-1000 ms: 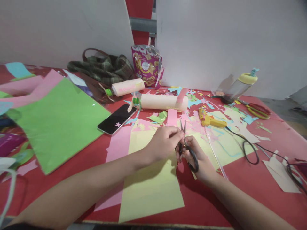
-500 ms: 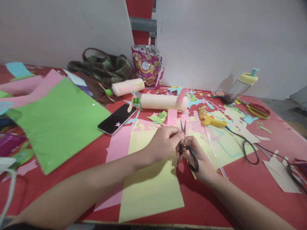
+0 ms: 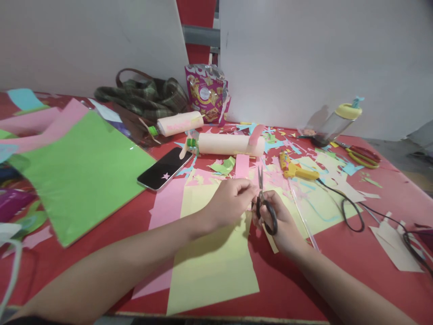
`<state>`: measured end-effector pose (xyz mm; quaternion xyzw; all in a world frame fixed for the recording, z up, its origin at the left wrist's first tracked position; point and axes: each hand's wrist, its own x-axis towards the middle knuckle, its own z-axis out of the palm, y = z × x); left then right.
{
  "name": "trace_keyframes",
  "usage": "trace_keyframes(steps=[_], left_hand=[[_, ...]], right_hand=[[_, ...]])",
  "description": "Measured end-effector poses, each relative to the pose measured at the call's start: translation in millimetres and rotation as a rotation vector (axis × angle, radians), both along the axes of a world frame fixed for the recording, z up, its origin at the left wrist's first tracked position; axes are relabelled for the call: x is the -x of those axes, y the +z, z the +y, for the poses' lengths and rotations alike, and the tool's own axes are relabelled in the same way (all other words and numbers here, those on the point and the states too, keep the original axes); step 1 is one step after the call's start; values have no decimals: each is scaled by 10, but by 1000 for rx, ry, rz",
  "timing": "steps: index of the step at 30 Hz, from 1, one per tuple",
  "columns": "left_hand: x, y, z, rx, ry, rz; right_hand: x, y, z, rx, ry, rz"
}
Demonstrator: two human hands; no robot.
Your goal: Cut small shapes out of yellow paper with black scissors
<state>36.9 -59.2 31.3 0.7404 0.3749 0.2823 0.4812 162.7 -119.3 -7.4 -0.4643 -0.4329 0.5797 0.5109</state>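
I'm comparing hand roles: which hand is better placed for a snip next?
Probably the right hand: it holds the scissors by the black handles, blades pointing forward, while the left hand is only close beside them.

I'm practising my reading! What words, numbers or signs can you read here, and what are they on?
Purple snack bag: big white rounded letters along the top, perhaps "uuu", but their tops don't show clearly, so I can't be sure.
Smaller print on the bag: too small and blurred to read.
Scissors and phone: no writing I can make out.
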Motion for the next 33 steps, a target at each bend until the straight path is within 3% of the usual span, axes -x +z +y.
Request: trace_keyframes(steps=[9, 21, 33], left_hand=[[-25, -83, 8, 15, -90, 133], [-31, -296, 50, -44, -177, 240], [8, -231, 46, -100, -132, 262]], right_hand=[[-32, -8, 61, -39, -187, 156], [-69, -28, 122, -23, -272, 147], [-72, -66, 116, -34, -255, 37]])
